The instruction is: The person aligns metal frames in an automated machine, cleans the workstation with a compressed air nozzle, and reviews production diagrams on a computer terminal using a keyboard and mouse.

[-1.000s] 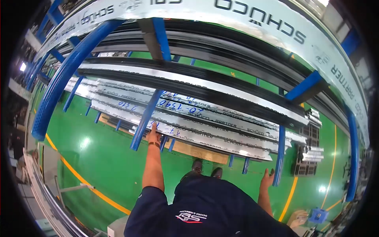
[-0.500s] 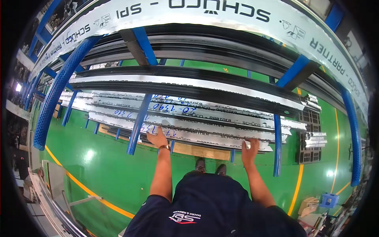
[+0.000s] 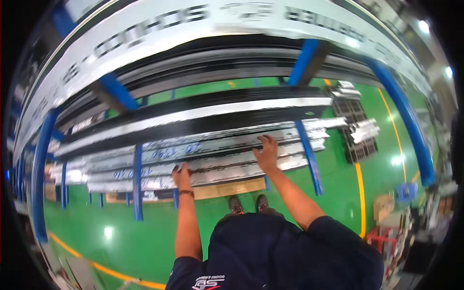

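Observation:
Several long profiles in white printed film (image 3: pixel 227 166) lie side by side on a rack in front of me, some with blue handwritten numbers. My left hand (image 3: pixel 181 178) is at the nearest profiles, its thumb and forefinger apart at the film. Farther right, my right hand (image 3: pixel 267 153) reaches over the profiles with fingers spread and nothing held in them. Just beyond the hands, a black profile with a white film strip (image 3: pixel 203 114) runs across the rack.
Blue rack arms (image 3: pixel 138 181) stick out toward me, with another blue arm (image 3: pixel 309 157) at the right. A large film-wrapped profile (image 3: pixel 270 21) crosses the top. A dark slatted stack (image 3: pixel 360 145) stands on the green floor (image 3: pixel 309 237) at right, beyond a yellow line.
My right hand has left the near edge at the profiles' right end, moved inward and farther over them, and its fingers have spread. The whole view has turned and blurred.

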`<state>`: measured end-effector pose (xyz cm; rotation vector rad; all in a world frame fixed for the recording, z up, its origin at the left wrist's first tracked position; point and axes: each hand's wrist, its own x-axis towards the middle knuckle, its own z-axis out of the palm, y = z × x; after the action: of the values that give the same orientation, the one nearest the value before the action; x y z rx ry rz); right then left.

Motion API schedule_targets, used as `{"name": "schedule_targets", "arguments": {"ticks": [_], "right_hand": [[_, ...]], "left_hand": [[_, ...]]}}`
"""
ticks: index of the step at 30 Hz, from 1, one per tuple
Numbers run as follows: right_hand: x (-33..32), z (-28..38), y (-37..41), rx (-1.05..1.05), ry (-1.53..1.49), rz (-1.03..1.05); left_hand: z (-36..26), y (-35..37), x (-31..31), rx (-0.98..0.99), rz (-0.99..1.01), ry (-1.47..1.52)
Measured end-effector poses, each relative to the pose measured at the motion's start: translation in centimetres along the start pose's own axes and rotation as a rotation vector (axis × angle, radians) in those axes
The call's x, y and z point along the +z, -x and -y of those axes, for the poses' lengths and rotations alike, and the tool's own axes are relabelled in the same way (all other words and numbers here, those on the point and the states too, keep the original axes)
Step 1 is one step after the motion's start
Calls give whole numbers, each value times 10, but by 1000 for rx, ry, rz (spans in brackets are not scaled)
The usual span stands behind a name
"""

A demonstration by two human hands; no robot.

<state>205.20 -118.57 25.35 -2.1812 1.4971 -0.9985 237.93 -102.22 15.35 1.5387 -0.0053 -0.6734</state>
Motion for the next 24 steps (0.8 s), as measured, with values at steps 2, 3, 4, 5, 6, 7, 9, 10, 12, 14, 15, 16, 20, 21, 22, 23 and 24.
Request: {"name": "schedule_targets", "arguments": {"ticks": [2, 3, 4, 5, 6, 7, 9, 10, 12, 14, 15, 16, 20, 21, 22, 23, 24], "right_hand": [[-13, -14, 1, 149, 17, -91], [-17, -26, 2, 234, 34, -144], [-18, -37, 3, 312, 42, -189], [-23, -57, 4, 314, 65, -286], [-22, -83, 4, 296, 31, -424], [-33, -109, 2, 322, 103, -416], [-55, -150, 0, 362, 209, -510], [-62, -163, -3, 373, 245, -611], [-83, -180, -15, 386, 284, -548], [-99, -196, -32, 397, 285, -430], [-104, -205, -42, 400, 265, -344], [-108, -213, -51, 401, 244, -256], [-111, -224, -76, 501, 411, -54], [-116, -219, -82, 600, 332, 28], [-121, -212, -86, 655, 258, 96], [-119, -217, -89, 624, 281, 144], [-118, -220, -91, 591, 305, 192]], "left_hand": [[4, -10, -2, -80, 82, 66], [-2, -9, -2, -127, 138, 86], [-12, -5, -2, -171, 182, 107], [-16, -1, 2, -182, 134, 106], [-28, 8, 9, -194, 68, 87], [-32, 7, 13, -211, 55, 75], [-39, 4, 18, -242, 31, 56], [-44, 4, 22, -258, 19, 52], [-47, 1, 25, -274, -8, 34], [-45, -6, 28, -275, -35, 13], [-42, -10, 28, -266, -24, 28], [-40, -13, 27, -256, -15, 43], [-59, 2, 38, -282, -95, -16], [-56, 1, 40, -270, -133, -42], [-51, -8, 33, -266, -64, 0], [-50, -8, 32, -259, -77, -9], [-51, -8, 36, -253, -92, -15]]}}
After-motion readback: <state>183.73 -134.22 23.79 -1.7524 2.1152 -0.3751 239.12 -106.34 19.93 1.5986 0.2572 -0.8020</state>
